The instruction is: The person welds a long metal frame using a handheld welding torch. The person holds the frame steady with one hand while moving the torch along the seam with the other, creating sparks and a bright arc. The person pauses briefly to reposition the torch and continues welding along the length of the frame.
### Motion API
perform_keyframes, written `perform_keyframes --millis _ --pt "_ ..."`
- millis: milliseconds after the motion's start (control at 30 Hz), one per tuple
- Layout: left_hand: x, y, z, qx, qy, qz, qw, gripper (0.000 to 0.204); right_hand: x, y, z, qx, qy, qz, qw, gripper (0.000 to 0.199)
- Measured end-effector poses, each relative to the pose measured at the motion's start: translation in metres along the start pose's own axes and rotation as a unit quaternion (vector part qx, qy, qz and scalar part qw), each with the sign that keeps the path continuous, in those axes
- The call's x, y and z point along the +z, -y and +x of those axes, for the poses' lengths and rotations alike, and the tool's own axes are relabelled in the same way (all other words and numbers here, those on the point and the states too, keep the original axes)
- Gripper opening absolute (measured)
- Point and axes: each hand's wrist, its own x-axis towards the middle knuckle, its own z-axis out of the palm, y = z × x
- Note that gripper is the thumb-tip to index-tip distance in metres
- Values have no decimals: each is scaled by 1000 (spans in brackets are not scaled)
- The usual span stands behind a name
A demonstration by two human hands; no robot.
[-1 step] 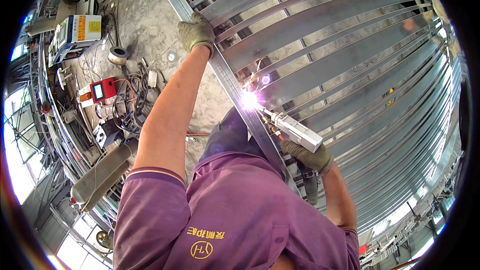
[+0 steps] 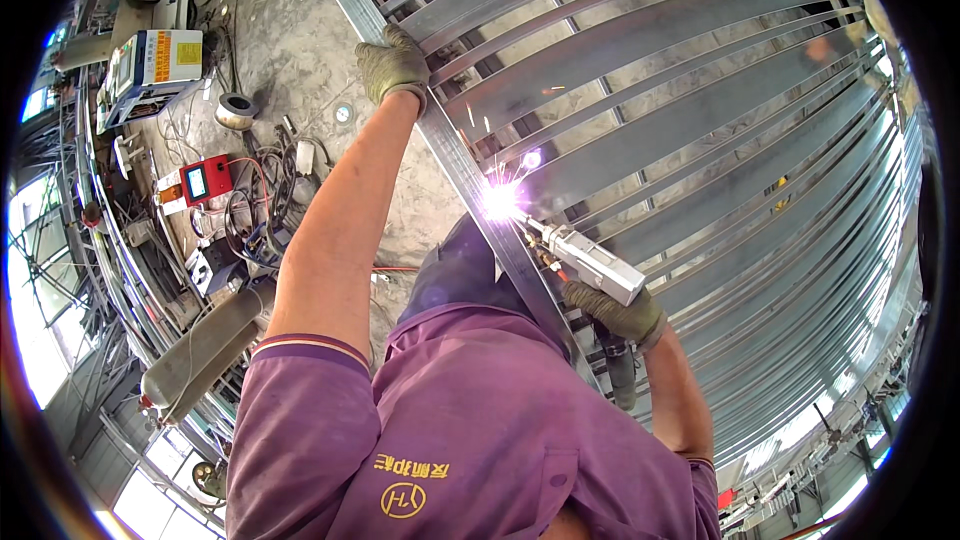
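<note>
My left hand, in a grey-green work glove, is closed over the long steel edge rail of a slatted metal panel. In my right hand, gloved likewise, is a pale grey welding gun, its nozzle angled up and left toward the rail. A white-violet glare with flying sparks burns at the nozzle tip, where a slat meets the rail. The glare hides the joint itself. Several flat steel slats run from the rail toward the upper right. My right fingers are partly hidden behind the gun.
On the concrete floor to the left lie a red box with a small screen, tangled cables and a wire spool. A white-and-blue machine stands farther left. A grey gas cylinder lies at lower left.
The sparks have spread, with a few streaks now flying above the glare. Both hands, the gun and the panel hold their places.
</note>
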Motion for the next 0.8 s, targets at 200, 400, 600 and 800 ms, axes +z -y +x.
perform_keyframes --millis 200,400,600,800 --pt "0 0 1 -7 2 -1 1000 71 1 -1 -2 0 -4 8 1000 58" --pt "-1 -1 0 -10 9 9 1000 74 2 -1 -3 -6 -16 19 1000 59" --pt "-5 -6 -7 -11 14 9 1000 74 1 -8 -4 8 -17 21 1000 61" --pt "-7 -2 1 -4 12 9 1000 71 4 -8 -4 -4 -15 3 1000 62"
